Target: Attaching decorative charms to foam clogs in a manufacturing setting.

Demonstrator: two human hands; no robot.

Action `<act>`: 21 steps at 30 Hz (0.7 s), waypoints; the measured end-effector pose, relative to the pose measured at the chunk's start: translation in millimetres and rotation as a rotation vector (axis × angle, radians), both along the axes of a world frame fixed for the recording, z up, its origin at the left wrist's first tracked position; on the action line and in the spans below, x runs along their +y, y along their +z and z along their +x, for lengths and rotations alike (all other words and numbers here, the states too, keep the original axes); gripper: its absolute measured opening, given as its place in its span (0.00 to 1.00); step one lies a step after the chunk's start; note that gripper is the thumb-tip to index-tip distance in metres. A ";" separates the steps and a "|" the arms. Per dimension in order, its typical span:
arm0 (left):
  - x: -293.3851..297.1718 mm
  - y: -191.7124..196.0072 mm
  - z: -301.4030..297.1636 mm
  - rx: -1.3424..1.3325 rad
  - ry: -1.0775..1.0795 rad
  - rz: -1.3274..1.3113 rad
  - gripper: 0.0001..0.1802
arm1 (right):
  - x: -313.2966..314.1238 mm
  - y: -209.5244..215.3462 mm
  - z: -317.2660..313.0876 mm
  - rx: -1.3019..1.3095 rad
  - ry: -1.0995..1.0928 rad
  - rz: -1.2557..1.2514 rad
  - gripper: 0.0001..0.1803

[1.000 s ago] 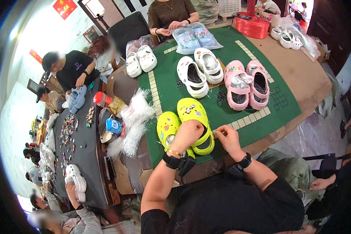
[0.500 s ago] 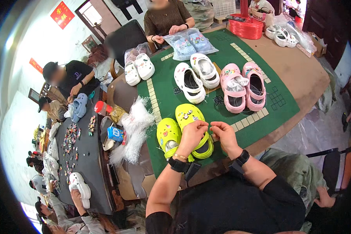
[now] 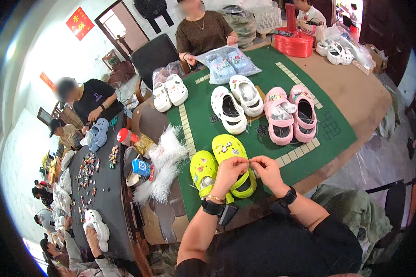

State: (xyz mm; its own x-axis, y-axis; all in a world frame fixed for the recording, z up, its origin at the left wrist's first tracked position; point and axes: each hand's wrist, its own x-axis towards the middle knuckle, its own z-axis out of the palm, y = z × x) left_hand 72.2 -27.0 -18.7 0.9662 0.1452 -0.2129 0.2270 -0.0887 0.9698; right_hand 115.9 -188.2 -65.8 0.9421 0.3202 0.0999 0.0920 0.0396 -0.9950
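— Yellow-green clogs [image 3: 226, 168] sit as a pair at the near edge of the green table mat [image 3: 203, 120], right in front of the person. What are the hands doing?

— Both hover over the right clog of that pair. The left hand [image 3: 229, 171] and right hand [image 3: 266, 168] meet fingertip to fingertip, each pinched shut on something tiny between them. It is too small to identify.

— Are the hands touching the clog?

— The left hand lies over its heel strap; whether it presses on it, I cannot tell. Both wrists wear dark bands.

— What else is on the mat?

— A white pair of clogs [image 3: 236, 102] in the middle, a pink pair [image 3: 291, 113] to its right, and a smaller white pair [image 3: 169, 92] at the far left corner.

— Any containers?

— A clear plastic bag [image 3: 227, 62] at the far side holds pale blue shoes; another person's hand grips its edge. A red basket [image 3: 293, 45] stands farther right; its contents are not visible. Left of the mat lies a heap of white plastic ties [image 3: 164, 166].
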 end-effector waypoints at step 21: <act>2.2 4.5 -1.6 0.017 0.027 -0.135 0.11 | -0.8 16.7 -7.6 -0.129 0.037 -0.059 0.06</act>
